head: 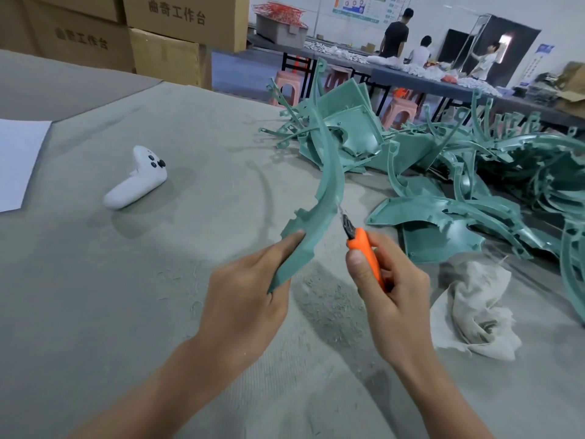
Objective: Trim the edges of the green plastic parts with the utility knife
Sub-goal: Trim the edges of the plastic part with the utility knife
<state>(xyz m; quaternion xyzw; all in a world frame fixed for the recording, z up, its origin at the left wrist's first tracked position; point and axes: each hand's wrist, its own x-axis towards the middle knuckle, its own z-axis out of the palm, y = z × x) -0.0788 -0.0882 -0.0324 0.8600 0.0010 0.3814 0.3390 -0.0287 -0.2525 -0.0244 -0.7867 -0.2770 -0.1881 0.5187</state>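
Note:
My left hand (243, 299) grips the lower end of a long curved green plastic part (326, 182), which rises up and away over the table. My right hand (389, 289) holds an orange utility knife (364, 248), thumb along its handle. The knife's blade tip touches the right edge of the curved part about halfway up. A large heap of similar green plastic parts (459, 172) lies to the right and behind.
The grey cloth-covered table (158, 280) carries a white game controller (136, 179) at the left, a sheet of white paper (15, 160) at the far left, and a crumpled beige rag (474, 308) at the right. Cardboard boxes (164, 33) stand behind; people work at a far table.

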